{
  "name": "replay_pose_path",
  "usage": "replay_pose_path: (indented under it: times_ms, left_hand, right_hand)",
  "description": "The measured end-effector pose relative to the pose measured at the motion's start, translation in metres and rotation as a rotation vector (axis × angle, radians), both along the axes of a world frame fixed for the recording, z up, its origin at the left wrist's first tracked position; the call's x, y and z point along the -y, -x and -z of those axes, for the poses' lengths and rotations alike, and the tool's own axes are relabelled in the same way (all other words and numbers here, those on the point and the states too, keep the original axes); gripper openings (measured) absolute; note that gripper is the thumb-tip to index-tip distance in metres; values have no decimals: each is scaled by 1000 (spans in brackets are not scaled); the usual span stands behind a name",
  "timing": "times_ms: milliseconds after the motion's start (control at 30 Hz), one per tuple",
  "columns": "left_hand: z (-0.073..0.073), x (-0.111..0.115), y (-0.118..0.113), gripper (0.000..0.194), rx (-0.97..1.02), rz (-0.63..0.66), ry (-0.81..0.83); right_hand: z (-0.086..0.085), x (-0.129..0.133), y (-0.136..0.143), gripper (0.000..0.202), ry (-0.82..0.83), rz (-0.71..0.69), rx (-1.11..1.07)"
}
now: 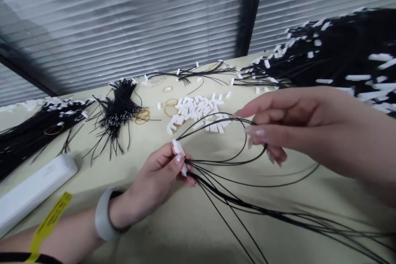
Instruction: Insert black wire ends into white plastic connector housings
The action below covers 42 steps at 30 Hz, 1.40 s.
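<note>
In the lower middle of the head view, my left hand (pixel 167 169) pinches white connector housings (pixel 178 148) between thumb and fingers. Several thin black wires (pixel 247 204) run out of them toward the lower right. My right hand (pixel 278 128) is closed, thumb against fingers, on black wires that curve in a loop back to the housings. Where exactly the wire ends lie is hard to make out. Just beyond the loop is a loose heap of small white connector housings (pixel 196 109) on the table (pixel 148 231).
Bundled black wires (pixel 119 107) lie at the back left near rubber bands (pixel 142 116). A larger wire pile with white ends (pixel 346 49) fills the right. At far left are more wires (pixel 34 128) and a long white box-like object (pixel 37 189). Window blinds (pixel 130 20) stand behind.
</note>
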<state>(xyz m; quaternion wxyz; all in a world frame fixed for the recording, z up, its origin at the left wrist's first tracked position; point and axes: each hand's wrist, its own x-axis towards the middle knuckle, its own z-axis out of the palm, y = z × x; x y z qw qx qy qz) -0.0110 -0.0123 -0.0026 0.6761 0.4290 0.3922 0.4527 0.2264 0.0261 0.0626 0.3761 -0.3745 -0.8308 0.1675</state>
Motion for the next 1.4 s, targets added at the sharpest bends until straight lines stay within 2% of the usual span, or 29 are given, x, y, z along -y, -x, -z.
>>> replay_pose_path:
  times_ms: [100, 133, 233, 433, 500, 600, 667, 700, 800, 900, 967, 1100, 1267, 1400]
  left_hand:
    - [0, -1, 0, 14, -6, -4, 3]
    - [0, -1, 0, 15, -4, -3, 2]
    - [0, -2, 0, 16, 4, 0, 8]
    - [0, -1, 1, 14, 27, 9, 18]
    - [0, -1, 1, 13, 44, 8, 18]
    - [1, -1, 1, 12, 43, 0, 17]
    - [2, -2, 0, 11, 41, -2, 14]
    - [2, -2, 0, 11, 43, -5, 11]
    - [0, -2, -1, 12, 56, -10, 6]
    - [-2, -1, -2, 14, 31, -11, 7]
    - [-2, -1, -2, 15, 6, -2, -2]
    - [1, -1, -1, 14, -10, 7, -41]
    - [5, -1, 1, 11, -1, 20, -60]
    - [4, -1, 0, 10, 5, 18, -60]
  right_hand:
    - [-1, 2, 0, 18, 237, -71, -159]
    - [-1, 3, 1, 18, 260, -67, -208]
    - [1, 4, 1, 16, 234, -54, -269]
    - [5, 8, 3, 16, 89, 86, -254]
    - [5, 11, 6, 18, 6, 155, -212]
    - [4, 19, 12, 14, -311, 275, -107]
    - [6, 25, 16, 6, -491, 224, -25]
    - [8, 27, 18, 1, -514, 153, 26]
    - [19, 34, 24, 20, -329, -53, 234]
    - [32, 35, 31, 25, -112, -97, 326]
    - [38, 34, 34, 21, -57, -103, 321]
    - [39, 32, 39, 18, -21, -143, 365]
    - [33, 30, 40, 22, -78, -118, 395]
    - [38, 28, 34, 20, -112, -95, 465]
